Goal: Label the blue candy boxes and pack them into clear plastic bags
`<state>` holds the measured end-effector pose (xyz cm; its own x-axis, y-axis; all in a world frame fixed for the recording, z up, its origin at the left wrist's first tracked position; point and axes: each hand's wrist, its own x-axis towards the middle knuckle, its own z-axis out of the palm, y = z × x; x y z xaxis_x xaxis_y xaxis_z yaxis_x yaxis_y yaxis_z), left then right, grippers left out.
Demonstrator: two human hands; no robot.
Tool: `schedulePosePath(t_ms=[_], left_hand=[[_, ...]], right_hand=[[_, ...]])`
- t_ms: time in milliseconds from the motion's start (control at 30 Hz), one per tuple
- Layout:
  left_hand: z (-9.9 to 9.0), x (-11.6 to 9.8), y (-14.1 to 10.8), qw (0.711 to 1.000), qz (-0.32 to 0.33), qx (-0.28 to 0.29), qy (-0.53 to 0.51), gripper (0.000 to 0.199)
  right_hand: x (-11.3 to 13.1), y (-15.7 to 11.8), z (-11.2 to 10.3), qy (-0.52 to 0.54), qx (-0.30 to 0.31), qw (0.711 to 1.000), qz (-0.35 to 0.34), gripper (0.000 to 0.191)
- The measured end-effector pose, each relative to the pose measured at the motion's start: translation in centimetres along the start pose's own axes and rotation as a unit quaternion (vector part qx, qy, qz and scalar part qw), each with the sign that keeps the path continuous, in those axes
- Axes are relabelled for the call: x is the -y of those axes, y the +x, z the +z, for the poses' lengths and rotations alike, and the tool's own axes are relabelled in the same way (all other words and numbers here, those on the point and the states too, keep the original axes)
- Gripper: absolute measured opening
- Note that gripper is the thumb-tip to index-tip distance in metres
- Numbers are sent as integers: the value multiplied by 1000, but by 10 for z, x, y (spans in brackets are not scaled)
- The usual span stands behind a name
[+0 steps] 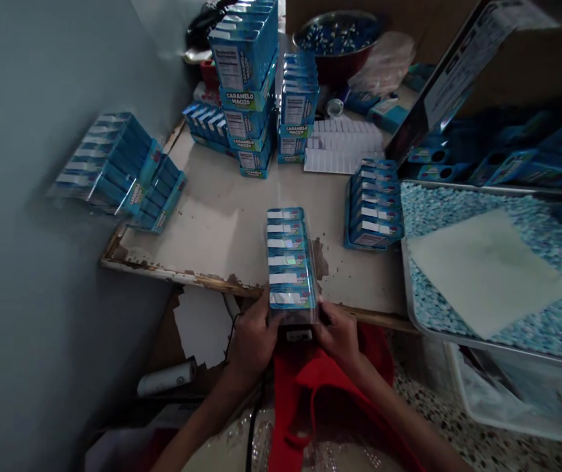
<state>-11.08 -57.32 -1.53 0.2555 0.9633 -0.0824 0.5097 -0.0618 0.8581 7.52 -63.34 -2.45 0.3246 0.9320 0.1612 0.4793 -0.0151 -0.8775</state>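
Observation:
A display box of small blue packs (pixel 288 262), with clear plastic around it, is at the table's front edge. My left hand (pixel 255 333) grips its near left corner, and my right hand (pixel 338 330) holds the near right corner. Both hands are closed on the box or its wrap; the fingertips are partly hidden. To the right stands another filled blue box (pixel 373 208). Wrapped blue boxes (pixel 113 167) are stacked at the table's left edge.
Tall stacks of blue boxes (pixel 245 98) stand at the back beside white trays (pixel 342 145). On the right, a metal tray (pixel 410 288) holds blue pieces and a pale sheet (pixel 490 269). Behind are a bowl (pixel 344 69) and an open carton (pixel 458 72).

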Motion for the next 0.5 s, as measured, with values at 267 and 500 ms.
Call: schedulePosePath(t_ms=[267, 500], left_hand=[[-29, -26, 13, 943, 7, 99, -317, 141], [-39, -60, 39, 920, -6, 82, -382, 93]], right_hand=[[-20, 30, -33, 165, 71, 982, 57, 93], [30, 69, 57, 330, 117, 933, 85, 70]])
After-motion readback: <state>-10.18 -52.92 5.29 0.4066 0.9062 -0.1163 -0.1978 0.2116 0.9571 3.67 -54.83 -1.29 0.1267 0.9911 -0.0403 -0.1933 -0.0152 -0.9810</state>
